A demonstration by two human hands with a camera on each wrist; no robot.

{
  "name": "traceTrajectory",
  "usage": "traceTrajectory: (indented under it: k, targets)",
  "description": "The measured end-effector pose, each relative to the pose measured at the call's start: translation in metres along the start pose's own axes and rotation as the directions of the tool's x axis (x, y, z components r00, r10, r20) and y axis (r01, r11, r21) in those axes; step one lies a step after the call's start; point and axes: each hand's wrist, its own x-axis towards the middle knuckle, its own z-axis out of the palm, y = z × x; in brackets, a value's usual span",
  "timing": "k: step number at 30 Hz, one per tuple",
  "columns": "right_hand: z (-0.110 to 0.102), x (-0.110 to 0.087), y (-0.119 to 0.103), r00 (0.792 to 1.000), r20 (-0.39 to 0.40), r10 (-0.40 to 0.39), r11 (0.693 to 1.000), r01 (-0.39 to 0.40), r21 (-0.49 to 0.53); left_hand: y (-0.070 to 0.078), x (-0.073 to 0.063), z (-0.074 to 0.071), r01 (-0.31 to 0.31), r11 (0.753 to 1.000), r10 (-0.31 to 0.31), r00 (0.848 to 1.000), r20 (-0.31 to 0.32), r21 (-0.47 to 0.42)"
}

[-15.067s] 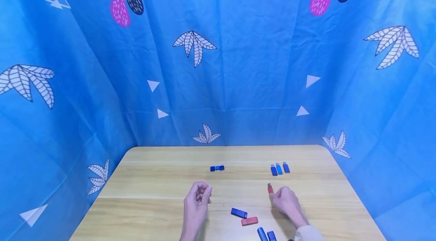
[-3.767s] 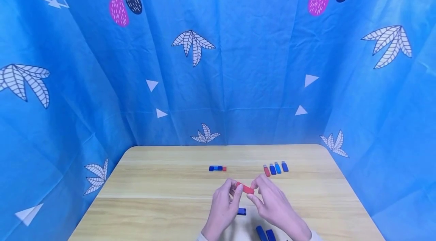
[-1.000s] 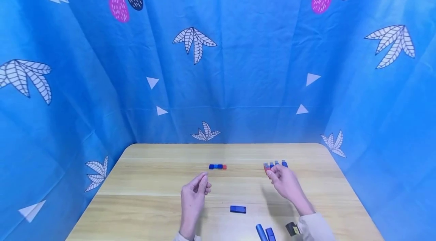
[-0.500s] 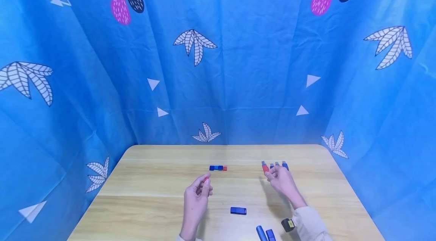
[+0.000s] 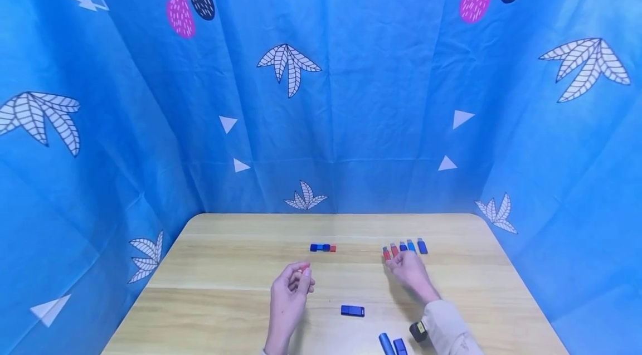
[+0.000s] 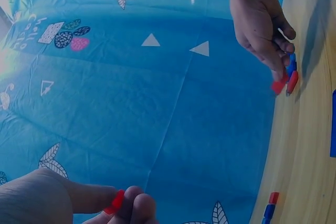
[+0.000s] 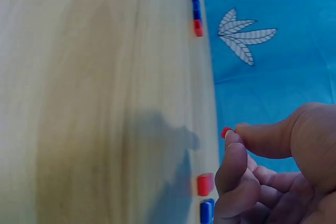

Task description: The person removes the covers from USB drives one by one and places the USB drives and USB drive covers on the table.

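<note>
My left hand (image 5: 289, 296) hovers over the table, pinching a small red cap (image 6: 115, 203) between thumb and fingertips. At the back right, my right hand (image 5: 410, 272) pinches a red USB stick (image 5: 386, 253) by its lower end, at the left end of a row. Beside it lie another red USB stick (image 5: 394, 248) and several blue USB sticks (image 5: 422, 246), metal plugs pointing away; my fingers partly cover some. A short line of caps (image 5: 320, 247), blue with a red one at its right end, lies at the back middle.
A capped blue USB stick (image 5: 353, 310) lies mid-table. Nearer the front are a blue stick (image 5: 386, 344) and another dark blue one (image 5: 399, 346), cut by the frame edge. A black wrist device (image 5: 418, 331) sits at my right sleeve. Blue curtains (image 5: 321, 121) surround the wooden table (image 5: 220, 266).
Earlier, both hands held a red USB stick together; now its cap is in my left hand. Over the last second my right hand lowered the red stick to the row's left end.
</note>
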Motion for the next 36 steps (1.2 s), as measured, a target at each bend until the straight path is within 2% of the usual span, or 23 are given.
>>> traceTrajectory:
  k: [5,10,14,20,23,27,30,36]
  targets:
    - [0.005,0.002,0.007,0.999,0.019,0.034,0.999,-0.033,-0.025,0.0,-0.001,0.002,0.013,1.0,-0.013,0.999,0.033,0.004]
    - [0.008,0.004,0.013,1.0,0.01,0.01,0.998,-0.009,-0.065,0.002,-0.003,0.003,0.006,1.0,-0.005,0.997,0.075,-0.014]
    - [0.008,0.006,0.016,1.0,-0.006,-0.007,0.995,0.006,-0.095,0.002,-0.004,0.004,-0.009,1.0,0.009,0.997,0.076,-0.009]
    - [0.006,0.003,0.016,0.999,-0.043,-0.003,0.99,-0.003,-0.14,0.001,-0.003,0.007,-0.02,1.0,0.02,1.0,0.023,0.012]
    - [0.003,-0.001,0.012,0.999,-0.054,0.003,0.989,-0.011,-0.148,0.0,-0.003,0.007,-0.005,1.0,0.006,1.0,-0.016,0.013]
    - [0.0,-0.012,0.003,0.997,-0.048,-0.059,0.98,0.049,-0.192,-0.001,-0.003,0.007,0.016,1.0,-0.016,0.998,-0.055,0.0]
    - [-0.001,-0.02,-0.002,0.992,-0.031,-0.124,0.964,0.113,-0.242,-0.002,-0.002,0.007,0.009,1.0,-0.01,0.998,-0.063,-0.018]
    - [0.003,-0.026,0.0,0.986,0.014,-0.167,0.929,0.162,-0.332,-0.001,-0.002,0.008,0.017,0.996,-0.025,0.995,-0.092,-0.084]
